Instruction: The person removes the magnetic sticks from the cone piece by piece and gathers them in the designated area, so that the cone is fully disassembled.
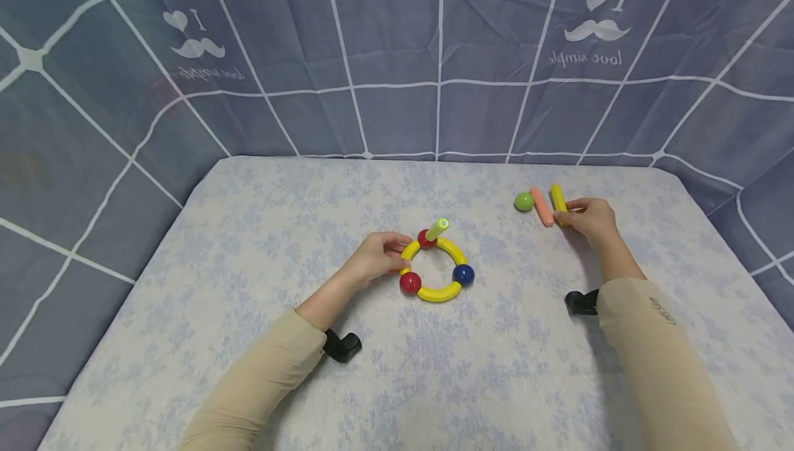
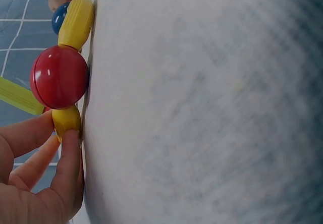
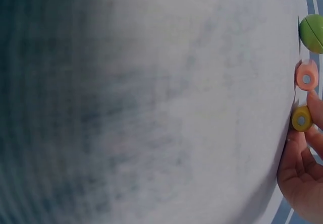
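In left fingers (image 1: 392, 238), yellow ring (image 1: 439, 294) (ball-studded)

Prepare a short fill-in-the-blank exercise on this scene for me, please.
The ring has ____ curved yellow pieces.
The light green stick rises from a ____ ball.
The stick that the right grip pinches is ____.
Just left of the pink stick in the head view lies a green ____.

Missing words: three; red; yellow; ball.
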The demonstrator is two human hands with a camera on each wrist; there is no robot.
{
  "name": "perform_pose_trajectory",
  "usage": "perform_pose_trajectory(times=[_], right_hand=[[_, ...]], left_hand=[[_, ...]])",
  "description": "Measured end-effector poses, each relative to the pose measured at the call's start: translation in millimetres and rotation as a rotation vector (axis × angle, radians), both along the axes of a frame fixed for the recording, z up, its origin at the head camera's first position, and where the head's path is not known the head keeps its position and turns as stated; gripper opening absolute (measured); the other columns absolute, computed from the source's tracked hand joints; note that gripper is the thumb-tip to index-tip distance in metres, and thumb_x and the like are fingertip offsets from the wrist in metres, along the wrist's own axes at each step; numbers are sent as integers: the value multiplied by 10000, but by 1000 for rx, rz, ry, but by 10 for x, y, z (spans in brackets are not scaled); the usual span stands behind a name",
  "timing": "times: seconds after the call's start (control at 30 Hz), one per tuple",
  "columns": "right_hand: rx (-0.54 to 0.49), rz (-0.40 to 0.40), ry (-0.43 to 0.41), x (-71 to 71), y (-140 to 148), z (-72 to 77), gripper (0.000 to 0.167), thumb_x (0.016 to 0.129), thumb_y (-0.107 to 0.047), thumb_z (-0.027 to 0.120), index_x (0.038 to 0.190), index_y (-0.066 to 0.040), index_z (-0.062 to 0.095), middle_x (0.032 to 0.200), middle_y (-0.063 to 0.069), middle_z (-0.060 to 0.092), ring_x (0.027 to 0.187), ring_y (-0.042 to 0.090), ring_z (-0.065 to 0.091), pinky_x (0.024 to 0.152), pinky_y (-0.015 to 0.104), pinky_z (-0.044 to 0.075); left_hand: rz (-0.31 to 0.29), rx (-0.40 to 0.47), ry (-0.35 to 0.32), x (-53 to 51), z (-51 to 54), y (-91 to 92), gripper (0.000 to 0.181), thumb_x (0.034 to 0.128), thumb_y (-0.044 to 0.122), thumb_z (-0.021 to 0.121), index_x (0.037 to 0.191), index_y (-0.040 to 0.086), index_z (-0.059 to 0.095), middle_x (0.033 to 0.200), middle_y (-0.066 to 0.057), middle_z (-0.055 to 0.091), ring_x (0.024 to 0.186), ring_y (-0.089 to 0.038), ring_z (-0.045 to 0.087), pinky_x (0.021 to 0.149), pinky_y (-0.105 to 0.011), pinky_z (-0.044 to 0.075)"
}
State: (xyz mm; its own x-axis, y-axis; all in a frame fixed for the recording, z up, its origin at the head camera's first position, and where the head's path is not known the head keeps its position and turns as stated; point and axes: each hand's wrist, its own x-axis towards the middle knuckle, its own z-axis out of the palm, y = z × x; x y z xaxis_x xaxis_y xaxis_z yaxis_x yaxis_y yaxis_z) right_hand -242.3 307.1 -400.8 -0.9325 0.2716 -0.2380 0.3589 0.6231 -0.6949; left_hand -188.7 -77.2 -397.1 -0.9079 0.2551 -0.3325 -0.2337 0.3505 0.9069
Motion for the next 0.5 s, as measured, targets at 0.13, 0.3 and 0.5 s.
perform_pose_trajectory(times=[0.13, 0.3, 0.5], right_hand=[[12, 22, 5, -13, 9, -18, 542, 865, -236, 652, 1265, 94, 492, 1152, 240, 472, 756, 143, 485, 579, 177, 451], [41, 48, -2, -14, 22, -18, 550, 876, -270, 633, 1265, 94, 495, 1153, 250, 479, 752, 146, 495, 607, 220, 450], [25, 52, -20, -33, 43, -21, 574, 874, -290, 635, 1283, 84, 487, 1186, 252, 464, 818, 184, 481, 620, 216, 443]], left_hand=[[11, 0, -3, -9, -20, 1, 395, 812, -60, 665, 1195, 15, 603, 1064, -136, 536, 848, -200, 546, 706, -267, 534], [13, -5, 1, -16, -36, 7, 393, 811, -55, 669, 1192, 19, 607, 1058, -136, 540, 852, -206, 550, 705, -270, 536], [25, -11, -19, -19, -39, 21, 402, 815, -54, 665, 1202, 34, 605, 1071, -132, 545, 869, -209, 550, 706, -268, 535]])
